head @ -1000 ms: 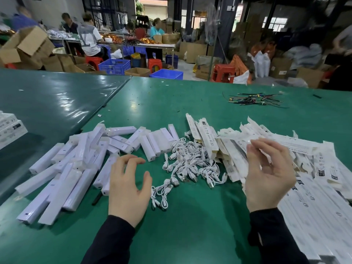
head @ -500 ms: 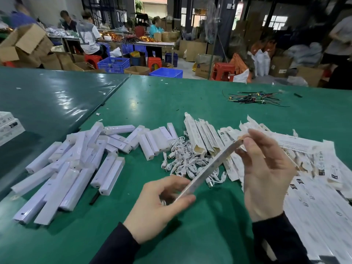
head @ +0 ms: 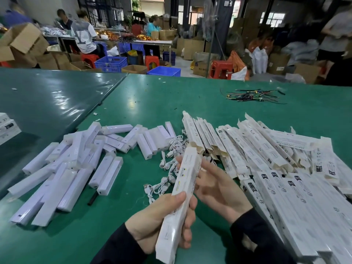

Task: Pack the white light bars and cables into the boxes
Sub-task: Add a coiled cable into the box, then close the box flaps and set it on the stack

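Observation:
My left hand grips a long white printed box near its lower half, the box pointing up and away. My right hand holds the upper part of the same box, fingers curled around its right side near the open top end. Several white light bars lie heaped on the green table to the left. A tangle of white cables sits in the middle, partly behind the box. Several flat and opened white boxes are piled on the right.
A bundle of coloured wires lies far back on the table. White boxes sit at the left edge on a darker table. Beyond the table are blue crates, red stools, cardboard cartons and seated persons.
The box, held flat and slanted between both hands before, has been brought closer and opened into a tube. My left hand has gripped its lower half; my right hand has slid to its upper side.

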The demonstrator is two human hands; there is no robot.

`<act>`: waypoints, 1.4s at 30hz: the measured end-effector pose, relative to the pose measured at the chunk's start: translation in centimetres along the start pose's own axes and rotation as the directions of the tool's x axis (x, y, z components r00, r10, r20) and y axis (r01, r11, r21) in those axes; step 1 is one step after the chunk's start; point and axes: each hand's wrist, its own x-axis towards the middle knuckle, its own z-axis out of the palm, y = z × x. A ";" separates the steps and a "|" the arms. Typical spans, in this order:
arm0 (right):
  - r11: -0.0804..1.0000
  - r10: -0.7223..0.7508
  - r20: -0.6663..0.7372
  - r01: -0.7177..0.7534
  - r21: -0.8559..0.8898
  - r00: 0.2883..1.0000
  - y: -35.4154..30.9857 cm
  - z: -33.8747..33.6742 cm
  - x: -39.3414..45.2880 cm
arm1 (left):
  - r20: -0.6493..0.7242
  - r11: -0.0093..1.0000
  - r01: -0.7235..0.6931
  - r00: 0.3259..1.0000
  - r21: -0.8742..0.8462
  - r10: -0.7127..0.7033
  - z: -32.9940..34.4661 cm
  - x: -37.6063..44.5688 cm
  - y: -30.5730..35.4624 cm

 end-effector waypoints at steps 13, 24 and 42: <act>0.978 -0.066 -0.107 0.043 -0.203 0.992 1.5 1.4 0.5 | -0.010 0.996 -0.015 1.000 0.088 0.016 -0.2 0.7 -0.3; 0.990 -0.005 0.007 0.006 -0.144 1.000 1.2 1.4 0.3 | -0.078 0.999 -0.011 0.997 0.047 0.015 0.1 0.3 0.3; 0.939 -0.064 -0.232 -0.020 -0.344 0.971 1.3 0.9 0.5 | -0.234 0.999 -0.024 0.972 0.033 0.031 -0.1 1.1 0.1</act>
